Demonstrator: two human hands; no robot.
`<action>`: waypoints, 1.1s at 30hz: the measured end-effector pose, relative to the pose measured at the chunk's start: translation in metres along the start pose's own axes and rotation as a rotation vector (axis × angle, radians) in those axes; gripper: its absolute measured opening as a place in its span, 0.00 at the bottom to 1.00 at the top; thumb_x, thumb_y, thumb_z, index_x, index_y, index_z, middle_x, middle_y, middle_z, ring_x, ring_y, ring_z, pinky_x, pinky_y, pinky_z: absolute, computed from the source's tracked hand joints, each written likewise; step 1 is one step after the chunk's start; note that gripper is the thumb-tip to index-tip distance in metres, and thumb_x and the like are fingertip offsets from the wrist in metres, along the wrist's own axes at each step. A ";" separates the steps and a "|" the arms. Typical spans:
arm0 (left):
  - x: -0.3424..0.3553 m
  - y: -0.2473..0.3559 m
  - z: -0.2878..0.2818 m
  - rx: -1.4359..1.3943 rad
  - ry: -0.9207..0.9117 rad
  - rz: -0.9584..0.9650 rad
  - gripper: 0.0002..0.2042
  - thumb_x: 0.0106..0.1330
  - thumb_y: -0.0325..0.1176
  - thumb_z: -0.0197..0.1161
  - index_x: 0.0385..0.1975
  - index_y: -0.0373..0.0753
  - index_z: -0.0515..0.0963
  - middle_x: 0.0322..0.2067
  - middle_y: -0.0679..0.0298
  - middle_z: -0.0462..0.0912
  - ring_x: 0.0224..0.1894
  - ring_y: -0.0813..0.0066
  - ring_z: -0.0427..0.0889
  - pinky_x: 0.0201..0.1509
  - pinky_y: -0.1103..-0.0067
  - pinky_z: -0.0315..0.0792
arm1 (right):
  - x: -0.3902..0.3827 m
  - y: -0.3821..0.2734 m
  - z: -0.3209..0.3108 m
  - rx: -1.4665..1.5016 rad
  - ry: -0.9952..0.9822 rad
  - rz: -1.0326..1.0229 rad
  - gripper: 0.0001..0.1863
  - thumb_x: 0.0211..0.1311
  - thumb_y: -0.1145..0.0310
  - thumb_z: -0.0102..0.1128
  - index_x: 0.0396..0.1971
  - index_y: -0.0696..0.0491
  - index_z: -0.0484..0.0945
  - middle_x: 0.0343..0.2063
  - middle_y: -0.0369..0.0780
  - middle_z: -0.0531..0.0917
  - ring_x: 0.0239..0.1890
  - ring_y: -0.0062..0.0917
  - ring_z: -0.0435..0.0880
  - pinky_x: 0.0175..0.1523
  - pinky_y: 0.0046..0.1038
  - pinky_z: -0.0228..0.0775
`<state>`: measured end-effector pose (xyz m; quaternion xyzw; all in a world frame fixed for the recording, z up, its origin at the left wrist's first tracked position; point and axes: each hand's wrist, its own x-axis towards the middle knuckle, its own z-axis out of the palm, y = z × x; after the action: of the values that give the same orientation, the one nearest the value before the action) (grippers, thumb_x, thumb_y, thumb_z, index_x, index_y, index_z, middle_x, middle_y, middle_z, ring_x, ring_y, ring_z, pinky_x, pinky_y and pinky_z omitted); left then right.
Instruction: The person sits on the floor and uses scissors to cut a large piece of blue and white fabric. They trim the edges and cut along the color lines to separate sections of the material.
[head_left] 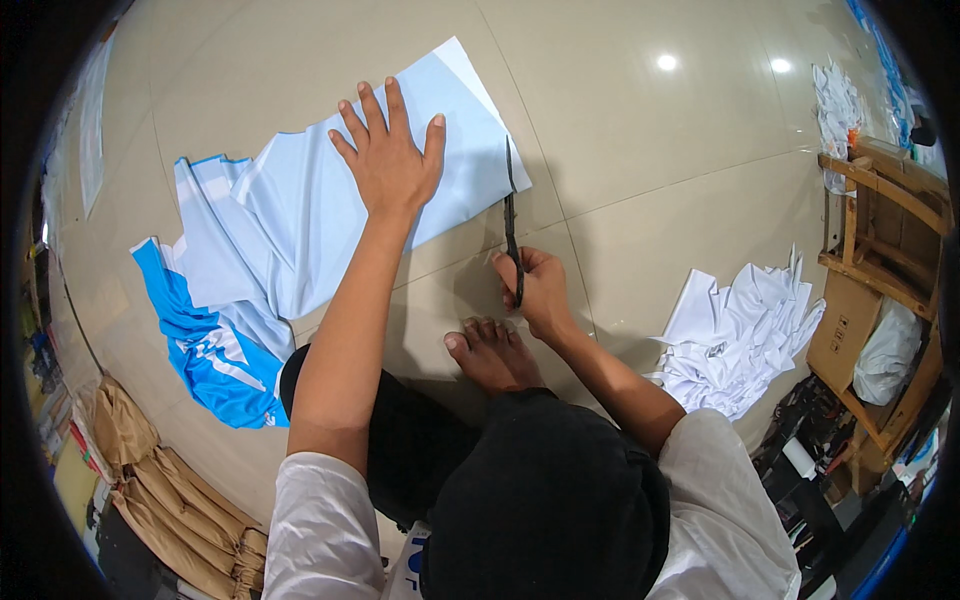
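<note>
I see the left hand (388, 160) spread flat on pale blue fabric (300, 215) on the beige tiled floor (640, 150). Right hand (540, 290) clamped on black scissors (512, 225) at the fabric's right edge. White scrap heap (735, 340) and wooden rack (890, 250) near the floor's right edge.

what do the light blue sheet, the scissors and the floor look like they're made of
The pale blue sheet looks like thin woven or knit fabric: it folds softly and rumples at its left end. The dark scissors seem to be metal, with thin rigid blades. The beige floor looks like glazed tile: glossy lamp reflections and grout lines.
</note>
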<state>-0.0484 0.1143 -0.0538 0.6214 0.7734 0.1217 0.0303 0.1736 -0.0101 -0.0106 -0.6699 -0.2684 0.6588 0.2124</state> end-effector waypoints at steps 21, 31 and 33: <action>0.000 -0.001 0.003 0.014 0.008 -0.001 0.43 0.82 0.64 0.48 0.87 0.40 0.56 0.85 0.38 0.51 0.87 0.27 0.42 0.85 0.34 0.33 | -0.008 0.000 0.029 0.117 0.018 0.022 0.20 0.72 0.57 0.73 0.27 0.58 0.82 0.17 0.34 0.80 0.18 0.18 0.78 0.25 0.26 0.68; 0.000 -0.001 0.002 0.016 -0.001 -0.002 0.43 0.82 0.64 0.48 0.87 0.40 0.56 0.85 0.39 0.51 0.87 0.28 0.42 0.85 0.35 0.33 | -0.002 0.000 0.041 0.183 0.029 0.005 0.20 0.72 0.57 0.73 0.26 0.56 0.81 0.16 0.34 0.79 0.17 0.18 0.77 0.23 0.26 0.67; 0.000 0.000 0.001 0.009 -0.001 -0.004 0.43 0.82 0.64 0.48 0.87 0.40 0.56 0.85 0.39 0.51 0.87 0.28 0.42 0.85 0.35 0.33 | -0.001 0.001 0.042 0.199 0.021 0.000 0.19 0.73 0.58 0.72 0.26 0.56 0.80 0.17 0.34 0.80 0.17 0.18 0.77 0.23 0.26 0.68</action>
<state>-0.0488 0.1146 -0.0544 0.6202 0.7750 0.1179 0.0280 0.1315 -0.0144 -0.0117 -0.6524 -0.1992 0.6751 0.2809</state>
